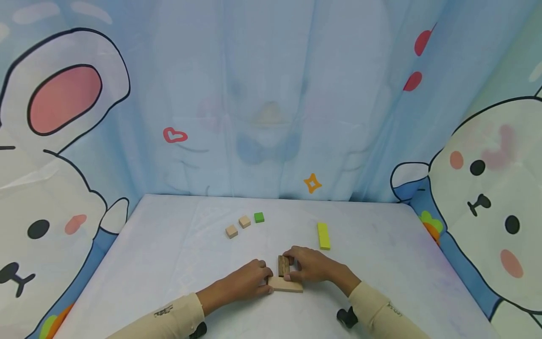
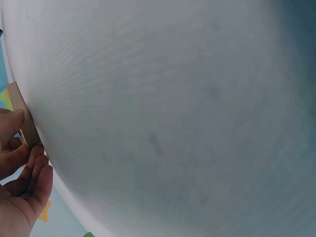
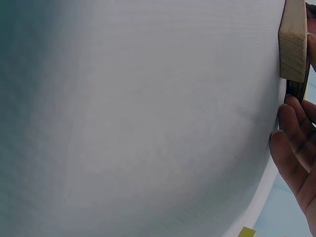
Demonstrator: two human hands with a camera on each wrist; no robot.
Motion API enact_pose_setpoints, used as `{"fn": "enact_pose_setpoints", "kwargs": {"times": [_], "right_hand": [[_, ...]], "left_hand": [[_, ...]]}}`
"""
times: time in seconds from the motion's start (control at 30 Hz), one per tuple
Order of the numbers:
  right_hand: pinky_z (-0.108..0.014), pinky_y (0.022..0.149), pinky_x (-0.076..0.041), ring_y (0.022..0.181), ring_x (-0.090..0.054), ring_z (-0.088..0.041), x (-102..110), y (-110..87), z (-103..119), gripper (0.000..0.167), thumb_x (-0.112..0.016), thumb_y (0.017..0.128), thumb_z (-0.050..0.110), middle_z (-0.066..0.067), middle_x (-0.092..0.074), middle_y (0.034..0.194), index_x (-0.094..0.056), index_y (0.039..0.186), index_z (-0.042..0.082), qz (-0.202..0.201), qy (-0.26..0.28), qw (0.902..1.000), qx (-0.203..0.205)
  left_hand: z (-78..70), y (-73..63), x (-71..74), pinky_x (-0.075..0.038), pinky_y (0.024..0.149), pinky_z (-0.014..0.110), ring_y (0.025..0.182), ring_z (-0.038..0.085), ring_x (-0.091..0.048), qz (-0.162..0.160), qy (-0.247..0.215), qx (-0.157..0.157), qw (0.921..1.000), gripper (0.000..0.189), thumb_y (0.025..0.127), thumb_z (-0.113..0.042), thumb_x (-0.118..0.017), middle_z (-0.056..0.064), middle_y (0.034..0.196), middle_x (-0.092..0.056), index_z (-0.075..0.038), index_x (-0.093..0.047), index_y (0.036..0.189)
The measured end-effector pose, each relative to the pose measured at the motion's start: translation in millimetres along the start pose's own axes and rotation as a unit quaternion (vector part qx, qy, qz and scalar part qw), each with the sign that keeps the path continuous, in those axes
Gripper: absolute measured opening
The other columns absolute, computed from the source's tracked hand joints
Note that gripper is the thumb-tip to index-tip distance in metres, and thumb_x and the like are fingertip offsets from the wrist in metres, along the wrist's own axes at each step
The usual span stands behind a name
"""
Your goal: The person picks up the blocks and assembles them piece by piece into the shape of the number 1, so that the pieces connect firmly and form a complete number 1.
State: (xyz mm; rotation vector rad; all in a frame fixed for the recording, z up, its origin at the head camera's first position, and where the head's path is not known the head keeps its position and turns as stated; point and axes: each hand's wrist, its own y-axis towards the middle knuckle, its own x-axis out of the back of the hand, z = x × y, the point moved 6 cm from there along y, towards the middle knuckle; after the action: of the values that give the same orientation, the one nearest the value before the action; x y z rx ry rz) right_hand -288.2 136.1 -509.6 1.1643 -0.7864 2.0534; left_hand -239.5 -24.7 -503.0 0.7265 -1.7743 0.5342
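Our left hand point(image 1: 254, 278) pinches the pale plank point(image 1: 285, 284), our right hand point(image 1: 312, 264) grips the dark block point(image 1: 283, 267), so we should align edges gently

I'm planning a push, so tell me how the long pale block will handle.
The long pale block looks like wood, its end showing grain, so it's probably stiff and fairly light. Its flat sides suggest it would slide rather than roll.
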Motion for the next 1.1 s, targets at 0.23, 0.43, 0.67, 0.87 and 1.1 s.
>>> {"fn": "enact_pose_setpoints", "kwargs": {"times": [0.23, 0.43, 0.67, 0.87, 1.1], "right_hand": [[-0.024, 0.067, -0.042, 0.079, -0.048, -0.006, -0.1, -0.3, -0.7, 0.065, -0.074, 0.087, 0.05, 0.011, -0.055, 0.097, -0.059, 0.134, 0.008, -0.001, 0.007, 1.0, 0.001], [-0.023, 0.068, -0.041, 0.079, -0.048, -0.006, -0.4, -1.1, -0.8, 0.064, -0.074, 0.088, 0.049, 0.011, -0.055, 0.097, -0.059, 0.134, 0.007, -0.002, 0.007, 1.0, 0.005], [-0.023, 0.067, -0.042, 0.079, -0.048, -0.005, -0.3, -1.8, -0.4, 0.063, -0.073, 0.089, 0.047, 0.01, -0.055, 0.097, -0.059, 0.134, 0.007, -0.003, 0.009, 0.9999, 0.011], [-0.022, 0.067, -0.042, 0.078, -0.048, -0.005, -0.6, -2.0, -0.8, 0.059, -0.072, 0.09, 0.045, 0.011, -0.055, 0.097, -0.06, 0.134, 0.007, -0.003, 0.009, 0.9998, 0.015], [-0.022, 0.067, -0.041, 0.078, -0.047, -0.005, -0.2, -3.1, -0.7, 0.058, -0.071, 0.091, 0.044, 0.01, -0.056, 0.098, -0.06, 0.133, 0.006, -0.007, 0.009, 0.9996, 0.024]], "left_hand": [[1.4, 0.7, -2.9, -0.046, 0.075, 0.015, 0.085, 0.0, -0.048, 0.007, -0.003, 0.01, 0.9999, 0.036, 0.093, -0.037, -0.073, -0.006, 0.1, -0.064, -0.012, -0.071, 0.119], [1.6, 1.1, -4.0, -0.046, 0.074, 0.015, 0.084, 0.0, -0.048, 0.007, -0.002, 0.005, 1.0, 0.036, 0.093, -0.037, -0.072, -0.006, 0.099, -0.064, -0.011, -0.071, 0.118], [0.3, 0.5, -2.8, -0.045, 0.073, 0.015, 0.083, 0.0, -0.048, 0.004, 0.003, 0.002, 1.0, 0.036, 0.093, -0.037, -0.073, -0.006, 0.098, -0.064, -0.011, -0.071, 0.118], [0.1, 0.8, -2.9, -0.045, 0.073, 0.014, 0.083, 0.0, -0.048, 0.004, 0.0, 0.003, 1.0, 0.036, 0.093, -0.036, -0.073, -0.006, 0.099, -0.064, -0.011, -0.071, 0.118], [-0.8, 0.7, -2.0, -0.045, 0.073, 0.014, 0.083, 0.0, -0.048, 0.001, 0.001, 0.0, 1.0, 0.036, 0.093, -0.036, -0.073, -0.005, 0.098, -0.064, -0.01, -0.071, 0.118]]}}
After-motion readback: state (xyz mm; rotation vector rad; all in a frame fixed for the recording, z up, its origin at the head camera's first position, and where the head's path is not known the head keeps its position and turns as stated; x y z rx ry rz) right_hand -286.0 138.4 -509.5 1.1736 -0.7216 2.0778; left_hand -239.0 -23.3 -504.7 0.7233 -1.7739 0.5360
